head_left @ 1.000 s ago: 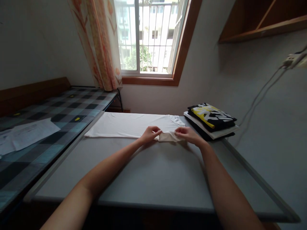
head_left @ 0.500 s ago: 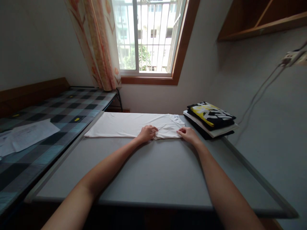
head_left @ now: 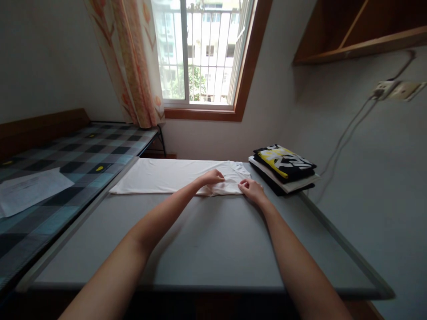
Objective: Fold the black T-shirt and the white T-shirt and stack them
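Observation:
A white T-shirt (head_left: 163,175), folded into a long strip, lies across the far part of the grey table (head_left: 200,240). My left hand (head_left: 213,177) is over the shirt's right half, its fingertips pinched together at the cloth. Small wrinkles show in the fabric below that wrist. At the shirt's near right edge, my right hand (head_left: 252,190) pinches the cloth between thumb and fingers. The collar end is at the right, just beyond my right hand.
A stack of folded clothes (head_left: 283,166), black with yellow and white print on top, stands at the table's back right. Left of the table is a bed with a checked cover (head_left: 110,146) and paper sheets (head_left: 36,189). Cables (head_left: 347,129) hang from a wall socket.
My left hand has lifted slightly and shifted right over the shirt. My right hand keeps its place at the shirt's edge. The camera view has turned a little to the right.

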Tool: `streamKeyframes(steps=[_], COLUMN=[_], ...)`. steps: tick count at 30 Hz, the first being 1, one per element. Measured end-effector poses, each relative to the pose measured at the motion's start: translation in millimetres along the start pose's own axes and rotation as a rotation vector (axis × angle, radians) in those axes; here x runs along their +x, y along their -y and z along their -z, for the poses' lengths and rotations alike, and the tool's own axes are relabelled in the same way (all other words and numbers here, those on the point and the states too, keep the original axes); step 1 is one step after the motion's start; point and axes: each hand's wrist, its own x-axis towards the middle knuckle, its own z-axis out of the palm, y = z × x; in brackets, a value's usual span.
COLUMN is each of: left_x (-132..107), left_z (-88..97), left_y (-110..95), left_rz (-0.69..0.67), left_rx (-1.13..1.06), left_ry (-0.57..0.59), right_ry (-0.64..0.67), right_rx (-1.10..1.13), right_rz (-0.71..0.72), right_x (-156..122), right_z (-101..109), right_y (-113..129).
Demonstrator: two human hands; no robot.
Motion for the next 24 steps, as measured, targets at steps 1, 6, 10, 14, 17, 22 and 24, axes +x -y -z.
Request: streamKeyframes(steps=[1,6,10,14,17,22,24], left_x=[3,3,-4,-10,-18,-27,-29], left_z=[-2.0,-11.6,-12.4,-13.6,-15.5,-16.6,-16.9], left_y=[-2,-6,3,14,12,0,-3], left_rz=[0.002,-0.068,-0.162,-0.157,-0.144,-0.043,-0.024], left_rx=[0.019,0.101,0.207,0.256,0.289,0.337,0.343], left_ry=[-0.004,-0.127,-0.234,-0.260,-0.292,-0.288,-0.277], right_ry=[0.003,0.017,0.023,-0.035,-0.097,-0.154,-0.142], right_rx=[0.000,0.000,0.058,0.115,0.079,0.004,-0.007], right_rz=[0.010,0.075,0.077,0.039,-0.046,-0.069,-0.071], right_x=[0,3,6,8,9,9,8], right_z=[0,5,9,6,1,-5,-4], right_y=[-1,-10,-19,-24,-23,-24,-25])
